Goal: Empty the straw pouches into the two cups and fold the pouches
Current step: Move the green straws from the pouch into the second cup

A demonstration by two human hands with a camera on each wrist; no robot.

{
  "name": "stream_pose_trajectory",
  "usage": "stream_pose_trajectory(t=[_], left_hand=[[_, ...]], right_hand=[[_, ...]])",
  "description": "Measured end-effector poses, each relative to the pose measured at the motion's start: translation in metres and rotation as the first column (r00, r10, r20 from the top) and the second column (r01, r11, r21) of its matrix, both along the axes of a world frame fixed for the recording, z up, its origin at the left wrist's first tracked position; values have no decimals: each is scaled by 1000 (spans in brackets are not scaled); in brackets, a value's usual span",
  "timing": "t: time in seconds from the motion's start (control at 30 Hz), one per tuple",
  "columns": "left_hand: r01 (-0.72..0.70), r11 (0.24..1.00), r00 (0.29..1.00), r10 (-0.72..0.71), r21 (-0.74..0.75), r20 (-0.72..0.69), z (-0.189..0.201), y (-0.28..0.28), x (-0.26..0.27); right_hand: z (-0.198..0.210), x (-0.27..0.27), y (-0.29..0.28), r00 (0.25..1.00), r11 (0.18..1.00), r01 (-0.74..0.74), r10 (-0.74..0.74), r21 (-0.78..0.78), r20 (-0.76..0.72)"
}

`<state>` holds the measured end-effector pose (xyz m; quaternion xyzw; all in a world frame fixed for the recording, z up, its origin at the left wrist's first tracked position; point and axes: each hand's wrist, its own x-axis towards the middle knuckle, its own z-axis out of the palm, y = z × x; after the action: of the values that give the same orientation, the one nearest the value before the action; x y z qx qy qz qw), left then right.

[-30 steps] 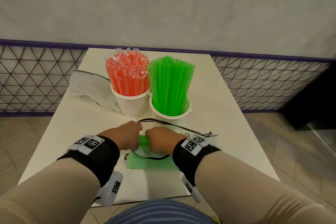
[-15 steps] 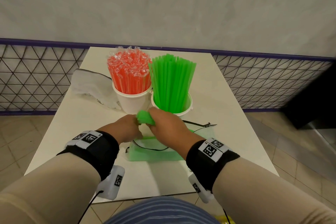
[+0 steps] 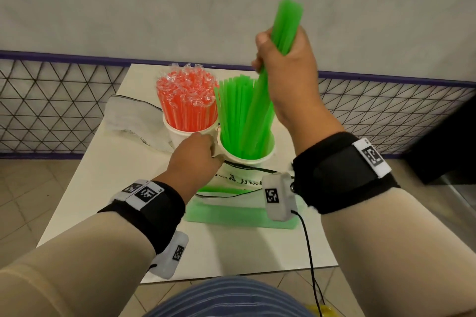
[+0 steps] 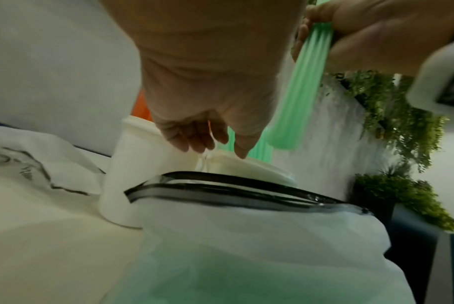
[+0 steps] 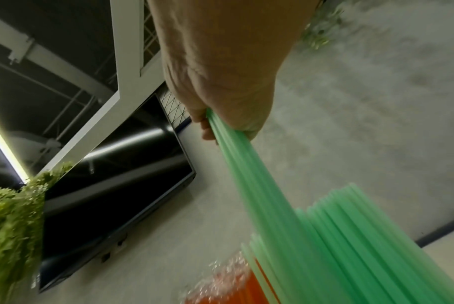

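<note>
My right hand (image 3: 283, 59) is raised over the table and grips a bundle of green straws (image 3: 286, 23), tilted, its lower end among the green straws standing in the right white cup (image 3: 257, 161). In the right wrist view the fingers (image 5: 207, 127) curl round that bundle (image 5: 259, 185). My left hand (image 3: 198, 154) holds the same cup by its left rim, thumb over the rim (image 4: 244, 150). The left white cup (image 3: 177, 134) is full of wrapped orange straws (image 3: 185, 103). A translucent zip pouch (image 3: 231, 213) with green straws inside lies open in front of the cups.
An empty white pouch (image 3: 128, 116) lies crumpled left of the orange cup. The small white table (image 3: 103, 188) drops off to tiled floor on the left and right. A mesh railing (image 3: 51, 110) and a wall stand behind it.
My right hand pulled a bundle of green straws out of the pouch, lifted it high and stood it in the right cup. My left hand left the pouch and took the cup's rim.
</note>
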<state>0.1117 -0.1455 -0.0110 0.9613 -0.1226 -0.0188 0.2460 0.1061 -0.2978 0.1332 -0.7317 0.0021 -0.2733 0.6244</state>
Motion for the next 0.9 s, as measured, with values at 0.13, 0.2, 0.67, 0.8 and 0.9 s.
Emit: stream_pose_trajectory(t=[0.13, 0.2, 0.67, 0.8, 0.9], left_hand=[[99, 995, 973, -92, -23, 213, -6, -11, -4], [135, 990, 953, -138, 31, 269, -10, -16, -6], [221, 906, 935, -302, 361, 185, -27, -33, -2], [199, 876, 939, -298, 439, 171, -28, -34, -6], [191, 888, 945, -281, 419, 165, -30, -36, -5]], right_hand=[[-11, 22, -1, 977, 982, 189, -189, 5, 101], [-31, 30, 0, 968, 969, 245, -243, -32, 60], [-123, 43, -8, 863, 861, 77, -310, -502, -399], [-114, 40, -12, 918, 752, 269, -390, -602, -77], [-121, 41, -27, 908, 716, 205, -394, -667, -144]])
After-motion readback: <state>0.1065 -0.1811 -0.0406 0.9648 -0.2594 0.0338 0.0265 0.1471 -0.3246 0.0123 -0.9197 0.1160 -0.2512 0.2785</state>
